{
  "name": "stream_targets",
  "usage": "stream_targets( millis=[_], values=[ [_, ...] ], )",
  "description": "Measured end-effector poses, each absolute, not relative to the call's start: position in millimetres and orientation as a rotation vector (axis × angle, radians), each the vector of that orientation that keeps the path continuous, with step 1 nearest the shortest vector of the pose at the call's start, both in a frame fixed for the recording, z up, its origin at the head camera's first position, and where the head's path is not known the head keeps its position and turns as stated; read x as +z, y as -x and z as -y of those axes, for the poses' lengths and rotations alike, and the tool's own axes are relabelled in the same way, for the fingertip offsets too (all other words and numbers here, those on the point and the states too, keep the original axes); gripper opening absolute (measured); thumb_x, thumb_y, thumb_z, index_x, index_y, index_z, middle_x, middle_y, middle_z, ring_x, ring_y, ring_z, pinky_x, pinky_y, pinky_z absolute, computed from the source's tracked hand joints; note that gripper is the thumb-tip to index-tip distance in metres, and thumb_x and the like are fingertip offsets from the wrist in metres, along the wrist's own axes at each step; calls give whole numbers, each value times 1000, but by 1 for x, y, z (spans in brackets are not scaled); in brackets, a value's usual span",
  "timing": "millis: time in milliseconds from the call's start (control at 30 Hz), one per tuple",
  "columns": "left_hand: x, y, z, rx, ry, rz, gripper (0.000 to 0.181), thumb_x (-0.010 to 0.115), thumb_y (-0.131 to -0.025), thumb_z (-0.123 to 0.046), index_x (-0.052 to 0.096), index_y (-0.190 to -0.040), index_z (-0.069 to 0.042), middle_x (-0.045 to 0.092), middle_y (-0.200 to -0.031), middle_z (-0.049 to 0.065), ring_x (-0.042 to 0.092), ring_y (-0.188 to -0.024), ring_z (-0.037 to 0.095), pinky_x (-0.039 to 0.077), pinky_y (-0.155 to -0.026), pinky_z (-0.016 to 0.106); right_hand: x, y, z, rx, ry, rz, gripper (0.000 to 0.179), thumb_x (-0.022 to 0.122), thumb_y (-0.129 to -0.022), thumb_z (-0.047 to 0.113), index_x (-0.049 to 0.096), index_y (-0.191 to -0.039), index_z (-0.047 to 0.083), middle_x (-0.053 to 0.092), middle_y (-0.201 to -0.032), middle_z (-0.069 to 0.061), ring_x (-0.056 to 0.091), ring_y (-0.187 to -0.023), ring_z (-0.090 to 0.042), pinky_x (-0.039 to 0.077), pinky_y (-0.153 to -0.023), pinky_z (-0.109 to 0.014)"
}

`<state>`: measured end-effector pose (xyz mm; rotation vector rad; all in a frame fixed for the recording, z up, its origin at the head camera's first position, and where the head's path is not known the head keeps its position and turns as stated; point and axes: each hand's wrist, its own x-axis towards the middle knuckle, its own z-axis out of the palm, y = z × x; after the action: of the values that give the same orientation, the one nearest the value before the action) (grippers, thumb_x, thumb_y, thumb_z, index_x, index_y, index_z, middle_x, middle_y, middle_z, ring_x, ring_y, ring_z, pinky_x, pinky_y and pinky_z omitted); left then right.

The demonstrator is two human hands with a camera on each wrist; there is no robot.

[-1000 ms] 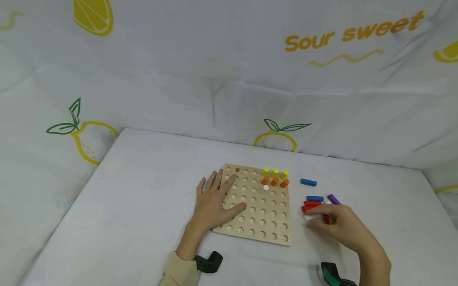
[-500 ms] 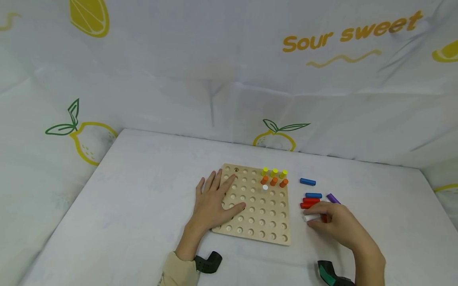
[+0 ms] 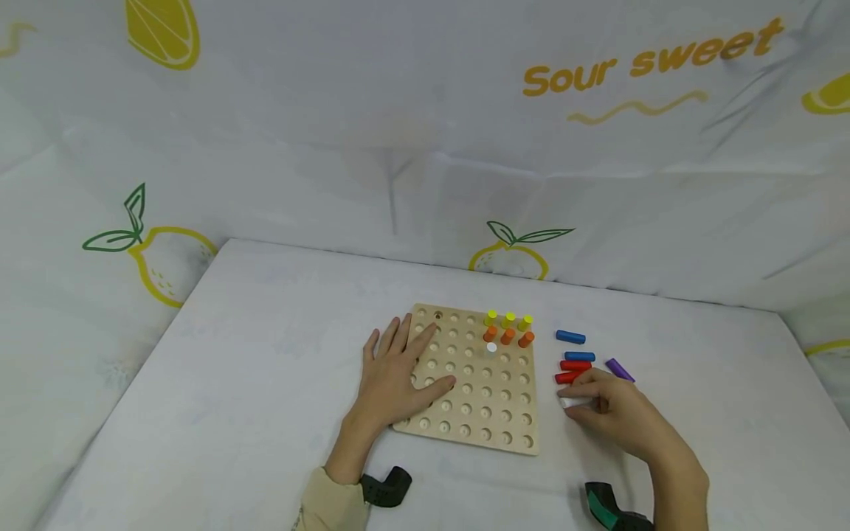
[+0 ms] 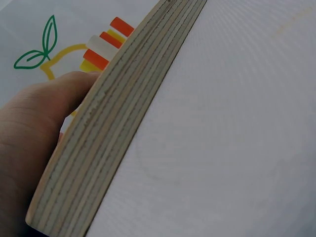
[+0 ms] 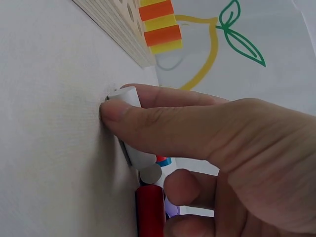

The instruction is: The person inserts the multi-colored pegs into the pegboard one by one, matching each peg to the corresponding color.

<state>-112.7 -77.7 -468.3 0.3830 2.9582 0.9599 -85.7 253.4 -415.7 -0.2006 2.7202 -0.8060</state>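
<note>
Soft, greyish light covers my white tabletop (image 3: pixel 285 354), where my right hand (image 3: pixel 620 409) casts a blurry shadow (image 5: pixel 106 165). In my left wrist view, the tabletop looks hazy, with faint ripples.

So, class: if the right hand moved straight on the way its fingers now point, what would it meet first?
Probably the wooden pegboard: in the head view, the right hand, pinching a white peg, points at its right edge, though the hand's height is unclear.
</note>
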Motion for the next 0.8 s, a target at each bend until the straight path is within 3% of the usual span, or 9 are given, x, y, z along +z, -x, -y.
stream_targets(
  millis=[433, 667, 800],
  values=[
    [-468, 112, 78, 974, -387, -2957, 86, 65, -84, -64, 44, -156, -22, 28, -168, 18, 20, -159, 37, 8, -125, 64, -414, 85, -253, -802, 223, -2749, 23, 83, -84, 13, 81, -107, 16, 72, -107, -1, 44, -70, -4, 41, -57, -20],
    [-468, 112, 78, 985, -383, -2955, 86, 65, -84, -64, 45, -156, -22, 28, -168, 18, 20, -159, 37, 8, -125, 64, -409, 86, -249, -754, 193, -2792, 20, 83, -84, 19, 81, -104, 18, 64, -85, 2, 46, -67, -6, 40, -55, -21],
    [-468, 112, 78, 983, -386, -2960, 86, 66, -84, -64, 45, -156, -22, 28, -168, 18, 21, -159, 38, 8, -125, 64, -408, 87, -248, -813, 229, -2866, 19, 84, -84, 20, 82, -102, 18, 74, -92, -2, 43, -59, -5, 36, -50, -22]
  ],
)
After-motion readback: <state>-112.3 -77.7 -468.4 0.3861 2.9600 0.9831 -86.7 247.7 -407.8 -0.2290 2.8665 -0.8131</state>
